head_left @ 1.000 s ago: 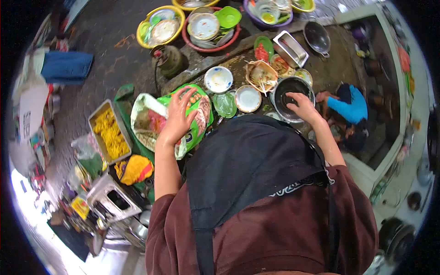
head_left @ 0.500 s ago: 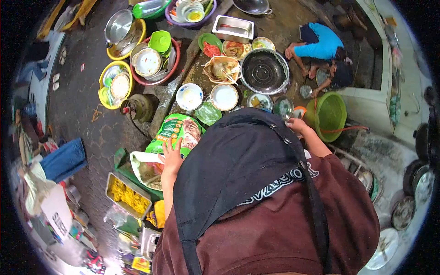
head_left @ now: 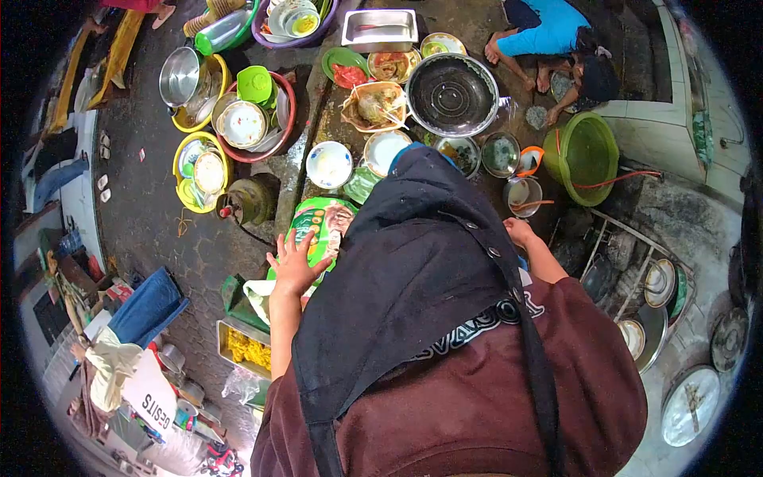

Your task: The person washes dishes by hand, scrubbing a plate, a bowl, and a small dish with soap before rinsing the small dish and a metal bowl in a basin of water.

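Note:
My left hand [head_left: 296, 264], fingers spread, lies over a green and white printed sack [head_left: 318, 226]. My right hand [head_left: 520, 231] is closed, fingers curled beside the edge of the black head covering [head_left: 413, 262]; I cannot tell what it holds. Just beyond it stands a small container [head_left: 522, 193] with an orange strip across it. Farther out are a round metal bowl [head_left: 501, 155] and an orange and white item [head_left: 531, 160]. Ahead of the sack sit a white bowl with blue marks [head_left: 329, 164], a white plate [head_left: 386, 151] and a green leaf-like piece [head_left: 364, 185].
A large black basin [head_left: 451, 95] stands ahead, near a steel tray [head_left: 379, 29]. Dish-filled tubs, one red [head_left: 298, 107], are at left by a gas cylinder [head_left: 248, 203]. A person in blue [head_left: 548, 36] crouches near a green bucket [head_left: 590, 159]. A metal rack [head_left: 608, 238] is at right.
My right hand has drawn back from beside the metal bowl, uncovering the small container. The left hand remains spread over the sack. The view has shifted.

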{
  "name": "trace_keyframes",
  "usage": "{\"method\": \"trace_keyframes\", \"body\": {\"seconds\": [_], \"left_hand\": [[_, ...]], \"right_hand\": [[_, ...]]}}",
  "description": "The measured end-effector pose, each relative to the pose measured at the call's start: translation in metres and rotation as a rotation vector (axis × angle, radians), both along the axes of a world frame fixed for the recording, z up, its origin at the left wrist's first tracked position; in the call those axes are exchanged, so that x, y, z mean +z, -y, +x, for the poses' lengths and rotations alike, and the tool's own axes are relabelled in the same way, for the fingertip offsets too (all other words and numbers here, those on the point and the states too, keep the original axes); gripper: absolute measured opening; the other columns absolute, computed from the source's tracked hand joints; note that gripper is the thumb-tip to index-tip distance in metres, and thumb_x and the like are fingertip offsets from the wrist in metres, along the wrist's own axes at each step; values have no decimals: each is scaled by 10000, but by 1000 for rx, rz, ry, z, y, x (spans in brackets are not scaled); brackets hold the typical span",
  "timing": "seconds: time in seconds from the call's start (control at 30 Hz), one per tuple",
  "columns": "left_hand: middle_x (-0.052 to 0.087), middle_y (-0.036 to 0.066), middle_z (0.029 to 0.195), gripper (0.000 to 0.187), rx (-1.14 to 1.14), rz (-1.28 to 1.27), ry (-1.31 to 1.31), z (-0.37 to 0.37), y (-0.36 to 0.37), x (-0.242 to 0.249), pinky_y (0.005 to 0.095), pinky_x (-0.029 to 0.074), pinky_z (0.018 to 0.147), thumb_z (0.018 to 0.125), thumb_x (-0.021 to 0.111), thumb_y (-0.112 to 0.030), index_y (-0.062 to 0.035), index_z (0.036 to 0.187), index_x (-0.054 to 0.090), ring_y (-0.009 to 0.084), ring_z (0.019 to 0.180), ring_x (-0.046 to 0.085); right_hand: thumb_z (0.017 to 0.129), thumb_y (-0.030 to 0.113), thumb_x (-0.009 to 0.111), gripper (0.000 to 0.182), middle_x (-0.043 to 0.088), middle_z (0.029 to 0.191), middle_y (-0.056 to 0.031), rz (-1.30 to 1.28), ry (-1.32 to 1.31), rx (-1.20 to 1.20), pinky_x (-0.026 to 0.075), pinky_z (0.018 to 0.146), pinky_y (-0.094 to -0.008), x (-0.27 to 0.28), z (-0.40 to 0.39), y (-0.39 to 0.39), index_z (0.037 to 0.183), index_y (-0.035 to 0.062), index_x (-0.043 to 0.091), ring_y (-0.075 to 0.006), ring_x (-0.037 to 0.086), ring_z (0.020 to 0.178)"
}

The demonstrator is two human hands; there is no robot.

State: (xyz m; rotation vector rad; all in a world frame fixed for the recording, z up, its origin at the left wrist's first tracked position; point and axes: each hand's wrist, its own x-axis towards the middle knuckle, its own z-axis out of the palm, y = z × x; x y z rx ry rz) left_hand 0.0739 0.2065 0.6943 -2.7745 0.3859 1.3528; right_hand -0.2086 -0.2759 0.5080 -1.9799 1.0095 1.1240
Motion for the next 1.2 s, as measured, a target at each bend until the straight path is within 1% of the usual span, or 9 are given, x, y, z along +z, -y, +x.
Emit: {"method": "trace_keyframes", "body": {"seconds": [0.17, 0.27, 0.4, 0.5, 0.77, 0.83, 0.9, 0.97, 1.2], "left_hand": [[196, 89, 1392, 688, -31, 23, -15, -1, 8, 0, 600, 56, 987, 683, 601, -518, -256, 1276, 368, 291, 1306, 68], [220, 86, 1384, 638, 20, 14, 18, 0, 10, 6, 599, 58, 989, 706, 603, -468, -247, 1265, 389, 289, 1304, 86], [245, 98, 1372, 609, 87, 0, 93, -9, -3, -3, 611, 72, 978, 717, 606, -438, -236, 1252, 399, 299, 1294, 124], [257, 104, 1364, 593, 121, 54, 72, -21, -17, -17, 629, 87, 962, 719, 605, -431, -240, 1243, 405, 303, 1292, 126], [277, 99, 1334, 539, 140, 73, 35, -39, -37, -74, 651, 100, 941, 747, 541, -413, -252, 1240, 392, 310, 1282, 146], [313, 106, 1310, 536, 148, 61, 50, -22, -14, -61, 654, 103, 936, 745, 548, -417, -237, 1229, 405, 312, 1271, 174], [343, 111, 1289, 537, 60, 80, 11, 5, 10, -46, 653, 111, 934, 740, 569, -408, -222, 1220, 418, 317, 1261, 198], [360, 102, 1277, 517, -57, 28, 129, 22, 22, -41, 640, 127, 941, 739, 590, -382, -217, 1205, 437, 305, 1253, 220], [374, 86, 1277, 433, 36, -103, 335, 78, 65, 7, 607, 139, 963, 787, 554, -293, -168, 1190, 458, 283, 1244, 250]], "right_hand": [[709, 227, 601, 369, 599, 1020, -87, 16, 118, -33, 438, 801, -330, 6, 29, -7, 1045, 81, 559, -229, 569, 940], [728, 242, 591, 366, 593, 1037, -83, -6, 65, 101, 431, 821, -341, 28, 59, -8, 1060, 93, 557, -228, 555, 966], [748, 262, 588, 366, 575, 1079, -71, 35, 63, 80, 420, 843, -348, -17, 53, 20, 1081, 114, 555, -233, 532, 1003], [701, 258, 618, 396, 620, 976, -83, -38, 125, 194, 448, 785, -293, -21, 67, 34, 1032, 46, 567, -183, 590, 894], [727, 186, 597, 343, 614, 984, -84, 0, 242, 79, 443, 801, -292, 2, 117, 50, 1048, 70, 562, -186, 579, 927], [726, 181, 607, 341, 618, 977, -79, -36, 222, 110, 443, 800, -295, 19, 133, 49, 1045, 70, 565, -183, 581, 922], [729, 185, 604, 334, 621, 969, -77, -6, 257, 123, 444, 795, -296, 2, 133, 63, 1041, 72, 568, -187, 583, 916], [723, 205, 608, 329, 626, 959, -71, -3, 222, 99, 449, 786, -300, -7, 121, 66, 1025, 79, 580, -201, 591, 902], [706, 188, 591, 348, 622, 969, -84, -9, 146, 1, 452, 776, -299, -14, 118, 70, 1031, 64, 577, -186, 592, 893]]}}
